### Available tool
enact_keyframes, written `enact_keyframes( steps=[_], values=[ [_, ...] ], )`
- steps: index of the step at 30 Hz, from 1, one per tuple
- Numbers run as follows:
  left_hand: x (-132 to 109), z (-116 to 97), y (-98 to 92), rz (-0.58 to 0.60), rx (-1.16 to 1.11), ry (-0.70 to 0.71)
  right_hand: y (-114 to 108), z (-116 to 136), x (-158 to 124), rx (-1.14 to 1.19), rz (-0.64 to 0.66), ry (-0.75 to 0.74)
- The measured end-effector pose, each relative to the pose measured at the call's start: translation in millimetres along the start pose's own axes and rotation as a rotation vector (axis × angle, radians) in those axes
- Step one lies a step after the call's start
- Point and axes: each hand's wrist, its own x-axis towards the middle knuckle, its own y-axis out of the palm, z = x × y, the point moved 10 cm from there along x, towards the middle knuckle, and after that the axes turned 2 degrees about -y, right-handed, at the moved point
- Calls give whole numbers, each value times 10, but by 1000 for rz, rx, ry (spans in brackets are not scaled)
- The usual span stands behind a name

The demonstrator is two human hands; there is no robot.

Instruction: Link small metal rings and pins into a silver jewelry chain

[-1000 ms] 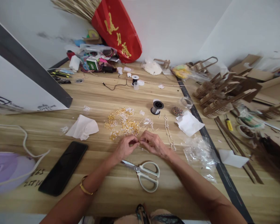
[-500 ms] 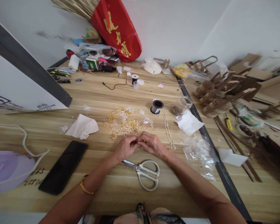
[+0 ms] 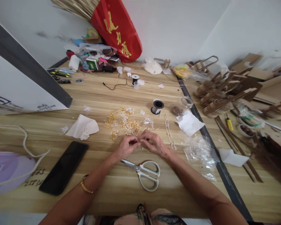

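My left hand (image 3: pixel 125 147) and my right hand (image 3: pixel 153 143) meet fingertip to fingertip over the wooden table (image 3: pixel 107 100), both pinched on a tiny piece too small to name. Just beyond them lies a heap of small gold and silver findings (image 3: pixel 124 123). White-handled scissors (image 3: pixel 144 173) lie flat right below my hands. A beaded chain (image 3: pixel 169 132) runs along the table to the right of my right hand. A gold bangle (image 3: pixel 85 187) is on my left wrist.
A black phone (image 3: pixel 63 167) and a crumpled tissue (image 3: pixel 82 127) lie left. A wire spool (image 3: pixel 157 107), a white paper (image 3: pixel 189 123) and clear plastic bags (image 3: pixel 199 152) lie right. A red bag (image 3: pixel 118 29) stands at the back; wooden basket parts (image 3: pixel 221 93) sit at right.
Both hands stay pinched together; they have shifted very slightly with small finger movements. Nothing else on the table has moved.
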Motion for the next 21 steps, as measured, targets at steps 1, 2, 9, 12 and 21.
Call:
enact_keyframes(
  steps=[1, 2, 9, 12, 21],
  values=[
    [1, 2, -3, 2, -19, -7, -13, -12, 3, -3, -9, 12],
    [1, 4, -7, 2, -37, -15, -24, -22, 6, -5, -15, 24],
    [5, 27, -27, 0, -54, -43, -59, 0, 31, 1, -24, 48],
    [11, 32, -23, -8, -40, -34, -34, 17, 21, 7, -1, 28],
    [-2, 47, 19, -34, 232, 30, 142, 80, -36, -152, 117, -75]
  ],
)
